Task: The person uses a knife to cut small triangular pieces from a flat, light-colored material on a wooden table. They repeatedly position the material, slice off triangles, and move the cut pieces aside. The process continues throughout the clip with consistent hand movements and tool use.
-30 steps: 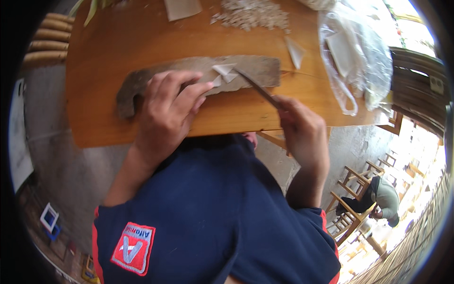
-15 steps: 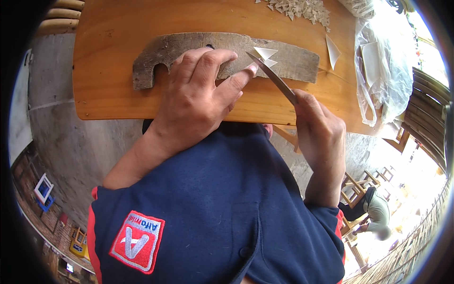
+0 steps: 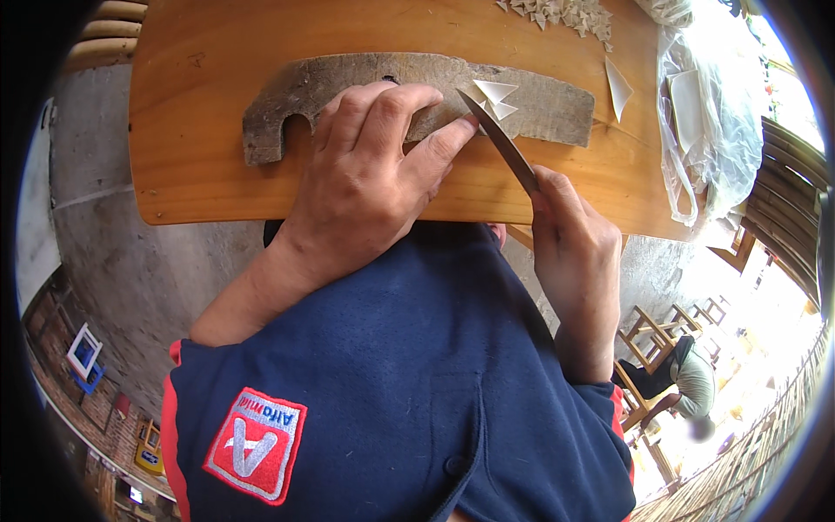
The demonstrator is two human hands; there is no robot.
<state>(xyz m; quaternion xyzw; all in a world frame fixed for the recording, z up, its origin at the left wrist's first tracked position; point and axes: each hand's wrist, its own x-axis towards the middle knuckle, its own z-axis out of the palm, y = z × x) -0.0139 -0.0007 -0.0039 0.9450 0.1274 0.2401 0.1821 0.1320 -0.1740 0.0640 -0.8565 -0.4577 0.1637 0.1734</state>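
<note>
A worn grey wooden board (image 3: pixel 544 113), curved and notched at its left end, lies along the near part of the table. My left hand (image 3: pixel 370 165) rests over its middle, with thumb and index finger spread apart. The thumb tip lies beside the blade and the lower of two small white triangular pieces (image 3: pixel 497 90); whether it presses on one I cannot make out. My right hand (image 3: pixel 574 230) is closed around the handle of a knife (image 3: pixel 500 143). The blade slants up and left across the board's near edge, its tip just left of the white pieces.
Small white cut pieces (image 3: pixel 565 17) are heaped at the table's far side. A larger white triangle (image 3: pixel 617 90) lies right of the board. Beyond it is a clear plastic bag (image 3: pixel 722 148) with white sheets. At lower right a person (image 3: pixel 694 383) bends among wooden stools.
The knife and my right hand have shifted slightly left, the blade now steeper. My left hand stays nearly in place beside the white pieces. The view has moved a little.
</note>
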